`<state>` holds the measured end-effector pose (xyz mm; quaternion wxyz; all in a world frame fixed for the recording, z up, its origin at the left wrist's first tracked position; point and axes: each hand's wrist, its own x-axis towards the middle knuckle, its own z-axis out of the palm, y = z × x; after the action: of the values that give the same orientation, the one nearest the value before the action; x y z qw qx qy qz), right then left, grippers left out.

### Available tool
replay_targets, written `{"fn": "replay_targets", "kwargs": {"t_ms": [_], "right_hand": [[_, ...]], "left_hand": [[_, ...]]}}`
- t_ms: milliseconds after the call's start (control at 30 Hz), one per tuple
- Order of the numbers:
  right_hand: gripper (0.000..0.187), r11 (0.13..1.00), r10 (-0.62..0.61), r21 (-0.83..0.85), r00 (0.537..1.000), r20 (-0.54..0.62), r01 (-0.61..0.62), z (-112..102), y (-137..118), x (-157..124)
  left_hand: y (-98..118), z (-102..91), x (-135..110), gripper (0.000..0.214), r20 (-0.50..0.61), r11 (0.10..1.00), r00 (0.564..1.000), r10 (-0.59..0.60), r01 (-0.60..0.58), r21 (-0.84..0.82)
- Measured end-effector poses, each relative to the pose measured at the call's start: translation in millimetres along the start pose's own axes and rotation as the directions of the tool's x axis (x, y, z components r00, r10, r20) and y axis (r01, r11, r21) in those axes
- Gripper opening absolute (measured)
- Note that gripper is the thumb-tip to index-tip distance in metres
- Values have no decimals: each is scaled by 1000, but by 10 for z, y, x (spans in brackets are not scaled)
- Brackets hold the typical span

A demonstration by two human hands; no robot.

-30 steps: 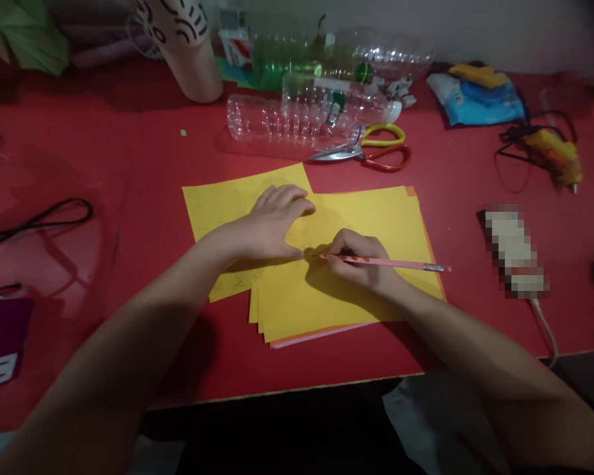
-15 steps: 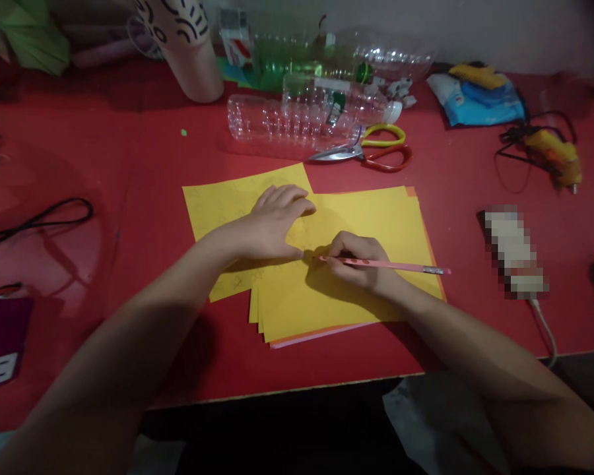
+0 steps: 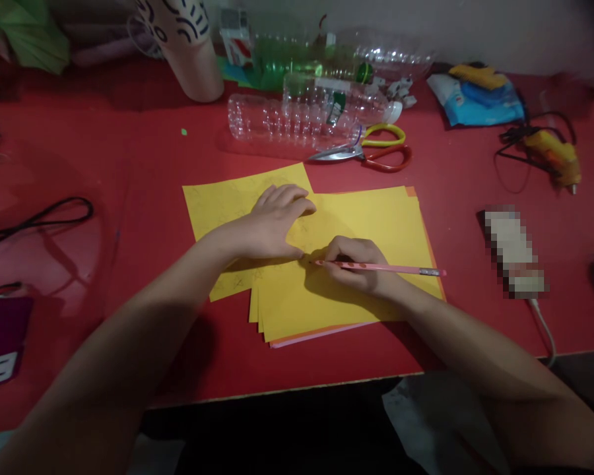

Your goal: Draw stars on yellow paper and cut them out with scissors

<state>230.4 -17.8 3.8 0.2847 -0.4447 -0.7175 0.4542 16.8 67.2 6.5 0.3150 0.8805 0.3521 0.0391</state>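
Note:
My left hand [image 3: 277,221] lies spread over the yellow sheets, its thumb and fingers apart. Under its palm and wrist is a loose yellow sheet [image 3: 212,204] bearing faint pencil marks, set at an angle. To the right, a stack of yellow paper [image 3: 321,310] has orange and pink edges showing beneath. Held in my right hand [image 3: 359,260] is a pink pencil [image 3: 398,268], its eraser end pointing right. The pencil's tip is close to my left thumb, at the paper; whether it touches cannot be made out.
Scissors [image 3: 361,153] with yellow and red handles lie beyond the paper, beside clear plastic bottles [image 3: 277,122]. A tumbler [image 3: 195,66] stands at the back left. On the right are a yellow glue gun [image 3: 554,155], a blue packet [image 3: 475,102] and a blurred-out device [image 3: 515,254] with a cable.
My right hand and the pencil have shifted slightly left and down. My left hand and the paper stay where they were.

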Motion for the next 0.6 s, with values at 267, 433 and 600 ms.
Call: {"fn": "replay_targets", "kwargs": {"t_ms": [267,433,600], "right_hand": [[16,998,30,60,999,37,-32,-6,21,-27],[14,996,16,86,1000,-13,-15,5,12,-13],[17,956,166,289,906,-390,-50,-1,48,62]], "left_hand": [[14,-8,9,67,6,1000,1000,1,-1,15],[43,-25,14,68,29,999,999,-21,20,25],[25,-23,15,69,22,999,1000,-14,13,35]]}}
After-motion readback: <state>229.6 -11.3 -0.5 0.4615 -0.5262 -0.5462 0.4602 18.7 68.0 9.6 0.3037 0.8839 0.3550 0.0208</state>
